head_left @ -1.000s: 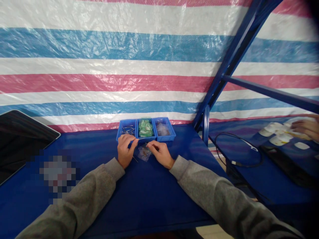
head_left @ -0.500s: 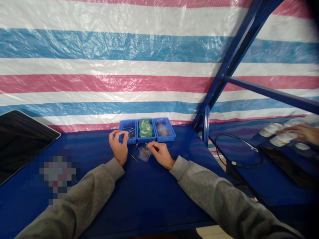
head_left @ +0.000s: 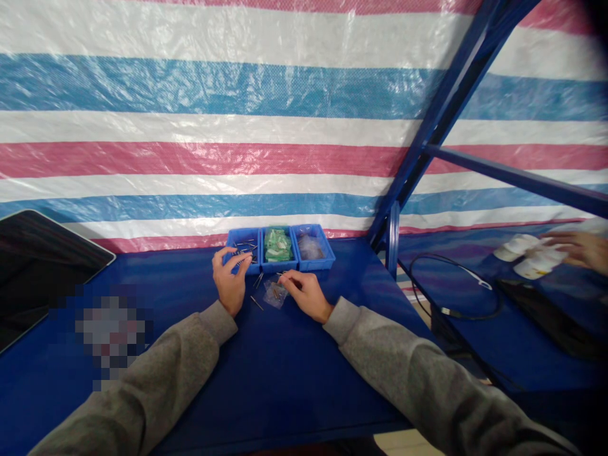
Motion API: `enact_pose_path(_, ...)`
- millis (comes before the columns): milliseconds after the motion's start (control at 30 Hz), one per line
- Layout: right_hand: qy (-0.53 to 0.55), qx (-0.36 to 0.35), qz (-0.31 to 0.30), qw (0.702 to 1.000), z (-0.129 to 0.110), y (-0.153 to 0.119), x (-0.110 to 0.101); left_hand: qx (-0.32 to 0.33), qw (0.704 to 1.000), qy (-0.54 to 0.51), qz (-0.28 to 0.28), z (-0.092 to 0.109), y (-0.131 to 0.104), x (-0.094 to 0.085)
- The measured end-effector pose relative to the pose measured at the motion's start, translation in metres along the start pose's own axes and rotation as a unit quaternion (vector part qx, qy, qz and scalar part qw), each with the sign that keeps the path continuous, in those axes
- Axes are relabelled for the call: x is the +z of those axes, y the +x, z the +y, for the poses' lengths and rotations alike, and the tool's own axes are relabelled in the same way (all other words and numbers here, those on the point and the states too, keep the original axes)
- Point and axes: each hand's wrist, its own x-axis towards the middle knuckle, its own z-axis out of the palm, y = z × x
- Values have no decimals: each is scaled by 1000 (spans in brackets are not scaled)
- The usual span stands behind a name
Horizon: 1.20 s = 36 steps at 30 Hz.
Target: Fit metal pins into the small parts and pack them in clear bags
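My left hand (head_left: 231,280) is at the front edge of the left blue bin (head_left: 231,235), which holds thin metal pieces; its thumb and fingers are bent and apart, with nothing visible between them. My right hand (head_left: 306,291) pinches a thin, small piece, too small to name, above a clear plastic bag (head_left: 275,294) with small brass-coloured parts. Green packets (head_left: 278,244) fill the middle bin, and clear bags (head_left: 311,247) lie in the right bin. A thin metal pin (head_left: 256,303) lies on the blue table between my hands, with others near the left bin.
A dark flat screen (head_left: 42,272) stands at the left, near a pixelated patch. On the right are a blue metal frame (head_left: 427,133), a looped black cable (head_left: 413,285), white containers (head_left: 534,263) and another person's hand (head_left: 586,248).
My left hand has shifted slightly right, its fingertips and thumb moving over the left bin's front. My right hand stays nearly still. The other person's hand has moved a little.
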Motion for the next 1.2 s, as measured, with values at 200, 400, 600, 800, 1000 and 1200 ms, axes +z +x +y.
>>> enact_pose_path(200, -11, -11, -7, 1000, 0, 0, -1, 7, 1000, -10, -20, -3, -1, 1)
enact_pose_path(400, -154, -20, -2, 988, -2, -2, 2, 12, 999, -10, -40, -6, -1, 2)
enact_pose_path(600, -309, -33, -51, 949, -5, -5, 6, 20, 999, 11, -41, 5, 1, 0)
enact_pose_path(800, -297, -38, -58, 952, -3, -3, 5, 69, 994, -24, -85, 17, -5, -3)
enact_pose_path(1000, -183, -41, -11, 982, 0, -1, 2, 101, 979, -70, -165, 24, -8, -4)
enact_pose_path(1200, -67, 4, 65, 996, -1, 0, 1, 97, 968, -94, -211, 26, -9, -3)
